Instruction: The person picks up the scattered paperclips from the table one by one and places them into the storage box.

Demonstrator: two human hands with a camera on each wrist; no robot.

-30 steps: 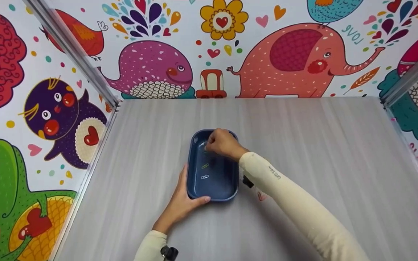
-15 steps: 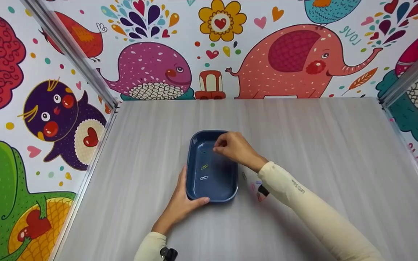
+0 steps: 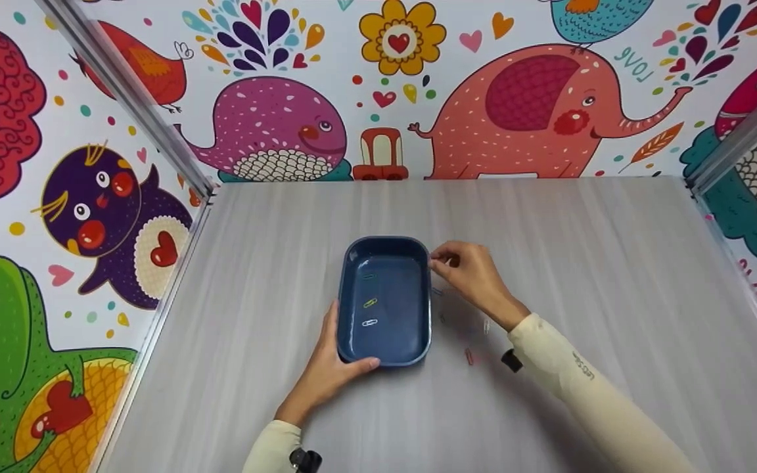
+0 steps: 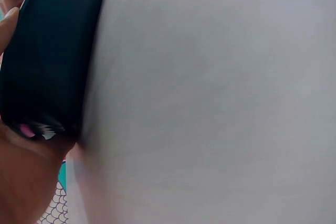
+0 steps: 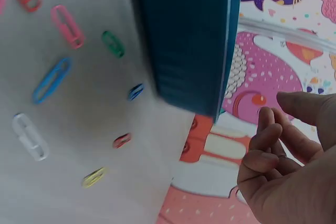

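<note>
A dark blue rectangular tray (image 3: 397, 358) rests on the table. My left hand (image 3: 330, 368) holds its near left corner, thumb along the near rim and fingers along the left wall. Inside lie a white paper clip (image 3: 370, 322), a yellow paper clip (image 3: 370, 303) and a green paper clip (image 3: 368, 276). My right hand (image 3: 474, 272) is over the tray's right rim near the far end. In the right wrist view, its thumb and index finger stand apart with nothing between them, the other fingers loosely bent.
Several loose paper clips lie on the table right of the tray, among them a large blue paper clip (image 5: 52, 80), a white paper clip (image 5: 30, 137) and a small yellow paper clip (image 5: 93, 177). Patterned walls enclose the table (image 3: 582, 263) at the back and sides.
My right hand has moved from inside the tray rightward to its right rim, uncovering the green paper clip inside and more loose clips on the table. My left hand stays put.
</note>
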